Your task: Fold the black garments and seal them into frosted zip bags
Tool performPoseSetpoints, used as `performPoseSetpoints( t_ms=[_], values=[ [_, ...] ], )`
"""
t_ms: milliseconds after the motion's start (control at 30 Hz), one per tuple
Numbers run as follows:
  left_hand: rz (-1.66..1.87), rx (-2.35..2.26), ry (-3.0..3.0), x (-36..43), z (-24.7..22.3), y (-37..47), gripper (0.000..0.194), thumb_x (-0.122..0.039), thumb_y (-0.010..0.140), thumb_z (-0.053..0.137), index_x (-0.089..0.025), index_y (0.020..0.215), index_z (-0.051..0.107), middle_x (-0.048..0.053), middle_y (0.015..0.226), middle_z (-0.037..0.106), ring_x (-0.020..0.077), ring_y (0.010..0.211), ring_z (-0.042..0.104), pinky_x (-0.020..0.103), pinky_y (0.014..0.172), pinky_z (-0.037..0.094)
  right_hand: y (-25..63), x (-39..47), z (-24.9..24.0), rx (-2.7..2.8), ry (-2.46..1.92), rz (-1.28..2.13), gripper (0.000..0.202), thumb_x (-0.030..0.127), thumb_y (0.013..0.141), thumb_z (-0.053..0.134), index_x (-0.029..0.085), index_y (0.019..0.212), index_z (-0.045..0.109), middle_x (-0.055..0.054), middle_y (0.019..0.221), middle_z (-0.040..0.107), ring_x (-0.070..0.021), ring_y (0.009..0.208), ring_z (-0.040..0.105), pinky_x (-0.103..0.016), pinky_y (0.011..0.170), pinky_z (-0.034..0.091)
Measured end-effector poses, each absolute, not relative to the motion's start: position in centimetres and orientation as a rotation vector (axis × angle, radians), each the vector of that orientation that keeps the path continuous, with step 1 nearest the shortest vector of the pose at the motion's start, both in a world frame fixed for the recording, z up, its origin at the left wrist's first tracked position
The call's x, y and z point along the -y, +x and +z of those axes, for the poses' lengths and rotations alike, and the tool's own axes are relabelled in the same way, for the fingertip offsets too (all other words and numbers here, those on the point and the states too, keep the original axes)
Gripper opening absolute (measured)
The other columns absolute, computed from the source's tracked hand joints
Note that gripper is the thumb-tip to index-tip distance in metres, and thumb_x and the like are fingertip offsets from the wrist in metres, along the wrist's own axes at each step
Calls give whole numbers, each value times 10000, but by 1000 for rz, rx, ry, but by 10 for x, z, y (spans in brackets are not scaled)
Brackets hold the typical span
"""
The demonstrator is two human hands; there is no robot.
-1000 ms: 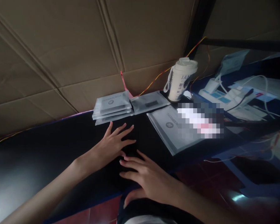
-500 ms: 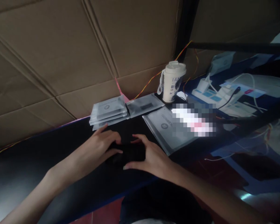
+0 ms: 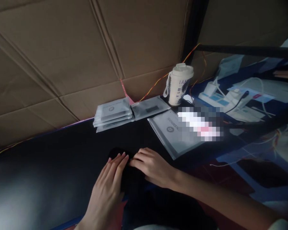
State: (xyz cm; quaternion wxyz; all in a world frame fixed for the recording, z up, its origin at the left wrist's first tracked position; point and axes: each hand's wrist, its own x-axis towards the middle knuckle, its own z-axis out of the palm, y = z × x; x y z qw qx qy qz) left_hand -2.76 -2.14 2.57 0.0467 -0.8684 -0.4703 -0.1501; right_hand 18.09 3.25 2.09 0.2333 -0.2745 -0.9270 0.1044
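Observation:
A dark, flat item (image 3: 131, 179), black on the black tabletop, lies in front of me; its kind is hard to make out. Flat on its left part rests my left hand (image 3: 108, 183), fingers stretched out side by side. My right hand (image 3: 155, 167) has its fingers curled and pressed together at the item's right side, pinching it; the fingertips are partly hidden. Beyond my hands are a stack of frosted zip pouches (image 3: 113, 112), a single pouch (image 3: 150, 108) with something dark inside, and a larger printed zip bag (image 3: 164, 129).
A lidded paper cup (image 3: 179, 85) stands at the back by the cardboard wall (image 3: 62, 57). On the right, a power strip (image 3: 214, 99) carries white plugs and cables. A blurred-out bright patch (image 3: 200, 124) covers part of the larger bag. The black table (image 3: 50, 166) stretches left.
Both hands came nearer to me with the dark item. My left hand went from gripping its edge to lying flat on it; my right fingers went from spread around it to pinched together.

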Motion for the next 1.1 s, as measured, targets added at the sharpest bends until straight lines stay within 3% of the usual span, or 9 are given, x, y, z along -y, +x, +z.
performPoseSetpoints(
  t_ms=[200, 333, 400, 533, 700, 833, 967, 1033, 1100],
  values=[
    [-449, 1345, -2745, 26, 6, -28, 812, -48, 792, 423, -198, 1523, 105, 139, 1425, 483, 281, 1321, 444, 513, 1031, 451, 193, -30, 23, 2530, -710, 372, 326, 25, 821, 509, 179, 1089, 615, -58, 1051, 658, -188, 995, 572, -338, 918, 455],
    [-556, 1458, -2811, 34, 0, -31, 750, -83, 832, 470, -263, 1508, 199, 89, 1439, 476, 282, 1334, 422, 524, 1057, 412, 225, -36, 34, 2429, -860, 710, 503, 162, 769, 688, 269, 1239, 546, -30, 1241, 598, -198, 1155, 558, -349, 983, 458],
    [-700, 1646, -2844, 35, 4, -33, 707, -113, 821, 526, -327, 1463, 320, 38, 1421, 503, 283, 1308, 458, 521, 1073, 391, 241, -45, 36, 2349, -985, 763, 462, 264, 780, 707, 302, 1217, 559, -28, 1254, 592, -209, 1141, 579, -369, 948, 490],
    [-1386, 2525, -2413, 20, 29, -43, 469, -242, 773, 664, -354, 1226, 612, -6, 1252, 650, 309, 1197, 570, 477, 1041, 440, 250, -69, 30, 2076, -1271, 444, 224, 318, 836, 660, 235, 1040, 622, -63, 1059, 661, -249, 1023, 621, -444, 873, 511],
    [-2538, 3171, -991, -9, 65, -51, 330, -308, 848, 633, -275, 1177, 639, 27, 1208, 678, 265, 1149, 612, 364, 929, 550, 235, -89, 30, 1862, -1348, 275, 97, 276, 847, 644, 196, 902, 639, -68, 907, 677, -246, 893, 631, -431, 802, 513],
    [-2881, 2998, -679, -12, 67, -34, 304, -197, 897, 568, -216, 1194, 632, 45, 1189, 688, 208, 1076, 658, 281, 888, 568, 208, -78, 42, 1764, -1199, 903, 327, 436, 845, 631, 185, 1053, 617, -76, 983, 694, -195, 850, 659, -361, 763, 540],
    [-3028, 2917, -762, -5, 64, -10, 336, -214, 900, 570, -183, 1232, 614, 81, 1173, 693, 229, 1080, 655, 311, 910, 554, 177, -69, 46, 1842, -1033, 1283, 892, 549, 651, 771, 206, 1382, 394, -141, 1326, 548, -241, 1117, 588, -394, 899, 507],
    [-3039, 2973, -762, -1, 64, -5, 342, -267, 903, 570, -184, 1231, 617, 86, 1162, 698, 242, 1107, 639, 325, 920, 546, 169, -71, 44, 1916, -988, 1374, 863, 512, 627, 803, 209, 1350, 442, -123, 1250, 601, -243, 1084, 603, -396, 898, 500],
    [-3013, 3047, -707, 1, 64, -6, 344, -305, 897, 574, -172, 1209, 632, 97, 1156, 699, 258, 1133, 621, 341, 928, 541, 168, -74, 43, 1948, -906, 1485, 606, 458, 680, 786, 201, 1186, 575, -66, 1050, 684, -213, 950, 649, -357, 833, 515]
  ],
)
